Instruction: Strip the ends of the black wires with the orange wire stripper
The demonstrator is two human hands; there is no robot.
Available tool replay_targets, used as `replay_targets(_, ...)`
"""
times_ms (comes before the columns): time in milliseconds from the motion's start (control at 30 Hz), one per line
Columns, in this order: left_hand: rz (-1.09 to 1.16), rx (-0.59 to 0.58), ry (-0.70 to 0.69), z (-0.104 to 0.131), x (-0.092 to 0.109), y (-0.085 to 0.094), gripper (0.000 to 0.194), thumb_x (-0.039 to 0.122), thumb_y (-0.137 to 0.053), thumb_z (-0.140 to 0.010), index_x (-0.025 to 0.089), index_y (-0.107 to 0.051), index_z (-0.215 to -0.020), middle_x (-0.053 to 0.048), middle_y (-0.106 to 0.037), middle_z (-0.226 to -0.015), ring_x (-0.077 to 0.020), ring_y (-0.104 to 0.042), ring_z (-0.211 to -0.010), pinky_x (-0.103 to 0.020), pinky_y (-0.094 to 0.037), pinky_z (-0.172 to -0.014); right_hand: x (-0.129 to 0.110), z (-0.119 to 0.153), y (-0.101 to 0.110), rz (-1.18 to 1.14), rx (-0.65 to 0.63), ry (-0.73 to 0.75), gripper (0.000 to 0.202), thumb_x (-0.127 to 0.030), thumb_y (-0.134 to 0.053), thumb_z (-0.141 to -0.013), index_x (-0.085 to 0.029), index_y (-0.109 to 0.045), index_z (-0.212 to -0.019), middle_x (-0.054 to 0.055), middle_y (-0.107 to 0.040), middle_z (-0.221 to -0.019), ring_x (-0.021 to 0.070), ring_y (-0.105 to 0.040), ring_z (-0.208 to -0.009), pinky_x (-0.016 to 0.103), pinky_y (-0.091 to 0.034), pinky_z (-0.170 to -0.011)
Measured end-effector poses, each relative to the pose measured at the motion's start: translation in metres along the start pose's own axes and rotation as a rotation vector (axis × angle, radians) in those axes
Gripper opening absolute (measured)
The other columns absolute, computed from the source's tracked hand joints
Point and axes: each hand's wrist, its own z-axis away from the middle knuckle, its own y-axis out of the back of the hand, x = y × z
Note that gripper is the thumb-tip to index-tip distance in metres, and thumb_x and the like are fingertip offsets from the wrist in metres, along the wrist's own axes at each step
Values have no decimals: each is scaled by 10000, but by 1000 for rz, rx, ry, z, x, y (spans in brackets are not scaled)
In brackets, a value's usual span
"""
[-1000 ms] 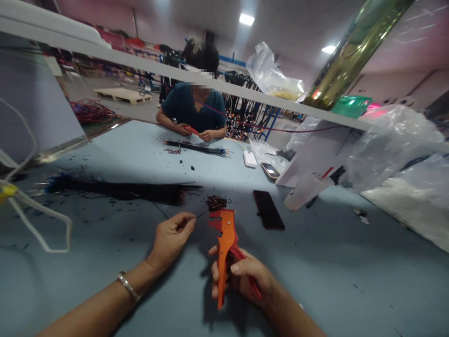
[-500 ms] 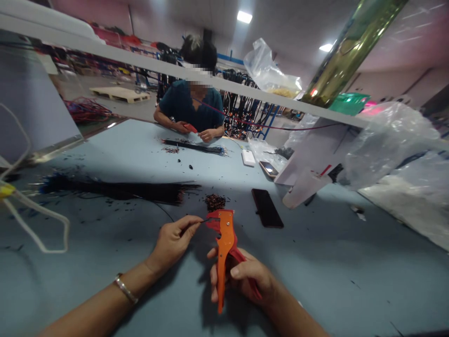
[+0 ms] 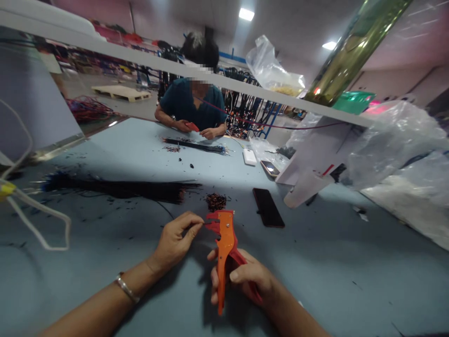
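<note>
My left hand (image 3: 178, 236) pinches a thin black wire (image 3: 165, 209) between thumb and fingers, its end at the jaws of a wire stripper (image 3: 227, 234). That stripper is orange and red, and my right hand (image 3: 247, 276) is wrapped round its handles, which stand apart. Whether the jaws press on the wire is too small to tell. Just beyond the jaws lies a small heap of dark and coppery scraps (image 3: 216, 201). To the left, a long bundle of black wires (image 3: 133, 189) stretches across the table, blue at its far left end.
Opposite, a person (image 3: 192, 105) holds a red tool (image 3: 192, 127) above another wire bundle (image 3: 196, 146). A black phone (image 3: 268, 208) lies right of the scraps. A white cord (image 3: 45, 210) hangs at left. Plastic bags (image 3: 400, 140) and a white tube (image 3: 303, 187) are at right.
The wire end sits slightly lower at the stripper's jaws, with my left hand almost in the same place. The view has shifted a little; the right hand keeps its grip.
</note>
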Motion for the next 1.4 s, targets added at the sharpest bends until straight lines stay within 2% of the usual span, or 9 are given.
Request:
replay_targets(333,56,-60,138,2,0,0,225,273,-516,-855,135,-687,-812,-18,-683,-696,-126,-605,-633,-184,-468,-600,-1,2,1,49,-23,-20,502,-171,-661,-638,-106,-545,-1121,93,-673,-822,246,-697,-714,347,-533,-624)
replay_targets(600,34,-53,96,3,1,1,207,254,-519,-859,139,-675,-786,7,-640,-645,-102,-564,-589,-165,-440,-567,-2,4,-2,79,-10,-17,495,-185,-671,-634,-109,-562,-1111,80,-677,-794,233,-691,-690,353,-537,-629)
replay_targets(800,36,-62,84,3,1,1,206,258,-525,-863,139,-678,-794,-4,-665,-664,-106,-582,-599,-165,-443,-569,-5,6,-3,137,25,13,466,-207,-687,-659,-110,-562,-1098,71,-679,-774,208,-687,-652,322,-533,-611)
replay_targets(1400,109,-22,58,5,4,0,154,201,-559,-842,144,-698,-806,-11,-706,-705,-109,-628,-639,-161,-482,-610,2,7,0,282,134,57,400,-315,-790,-641,-121,-564,-908,24,-643,-669,150,-633,-525,236,-495,-476)
